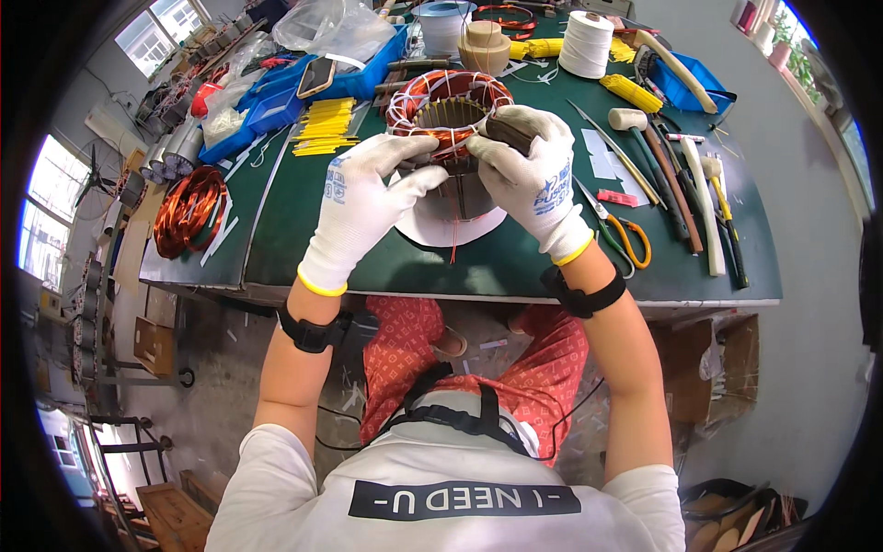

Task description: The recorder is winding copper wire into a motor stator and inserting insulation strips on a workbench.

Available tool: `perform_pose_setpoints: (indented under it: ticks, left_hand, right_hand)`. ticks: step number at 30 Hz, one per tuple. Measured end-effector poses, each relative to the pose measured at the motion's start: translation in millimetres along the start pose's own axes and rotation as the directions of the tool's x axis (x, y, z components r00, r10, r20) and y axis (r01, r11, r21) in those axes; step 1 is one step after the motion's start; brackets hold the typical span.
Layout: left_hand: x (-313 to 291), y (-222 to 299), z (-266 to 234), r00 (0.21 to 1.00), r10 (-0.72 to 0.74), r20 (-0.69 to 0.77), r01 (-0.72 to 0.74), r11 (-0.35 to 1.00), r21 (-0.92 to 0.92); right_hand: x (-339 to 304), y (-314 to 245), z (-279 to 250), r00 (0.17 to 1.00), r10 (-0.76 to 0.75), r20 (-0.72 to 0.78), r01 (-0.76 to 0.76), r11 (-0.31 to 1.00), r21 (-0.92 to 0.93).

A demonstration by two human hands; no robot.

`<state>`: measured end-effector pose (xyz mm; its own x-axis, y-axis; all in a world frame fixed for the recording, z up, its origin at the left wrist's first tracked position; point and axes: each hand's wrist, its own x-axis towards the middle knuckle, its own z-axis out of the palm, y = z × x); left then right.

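Note:
A motor stator (464, 189) stands upright before me, its ring of copper windings (497, 89) bound with white cord. Yellow strips line its bore, and a thin red lead hangs down its near side. Beneath it lies a round white sheet (418, 228). At the left of the winding's near edge, my gloved left hand (372, 175) has its fingers curled; what lies between thumb and forefinger I cannot make out. My gloved right hand (532, 170) closes around a dark brown flat-looking piece (508, 134), its thumb and forefinger touching the winding's near side.
To the right lie scissors (627, 237) with orange and green handles, a pale mallet (628, 120) and several hammers. Yellow strips (326, 126), blue bins (274, 109) and copper coils (190, 212) are at left. Behind the stator stand a white cord spool (586, 44) and a tan block (484, 48).

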<state>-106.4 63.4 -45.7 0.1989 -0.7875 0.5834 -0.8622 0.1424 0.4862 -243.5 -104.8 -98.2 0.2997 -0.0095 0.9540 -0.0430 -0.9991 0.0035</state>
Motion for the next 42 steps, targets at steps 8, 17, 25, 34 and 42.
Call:
perform_pose_setpoints:
  ticks: [8,17,25,34,42]
  left_hand:
    - [10.4,-4.5,7.6,0.979,0.2,-0.039,-0.182,0.945,0.273]
    - [18.4,5.9,14.5,0.892,0.453,-0.016,-0.364,0.737,0.57]
    - [16.8,-2.7,15.4,0.875,0.481,-0.045,-0.368,0.724,0.584]
    - [-37.7,31.0,-32.2,0.945,0.287,-0.158,-0.223,0.916,0.334]
    - [-148.3,-10.2,-33.4,0.629,-0.757,-0.177,0.644,0.635,-0.426]
  right_hand:
    - [-0.5,2.7,2.3,1.0,-0.019,-0.018,0.018,1.0,-0.011]
    - [-1.1,5.4,1.1,0.999,-0.005,-0.036,0.004,1.0,-0.013]
    - [31.3,-12.5,-107.0,0.709,0.616,0.344,-0.704,0.596,0.386]
    - [-124.2,23.0,-163.0,0.445,0.753,0.485,-0.425,0.654,-0.626]
    - [-129.4,18.1,-133.8,0.313,0.846,0.431,-0.082,0.476,-0.876]
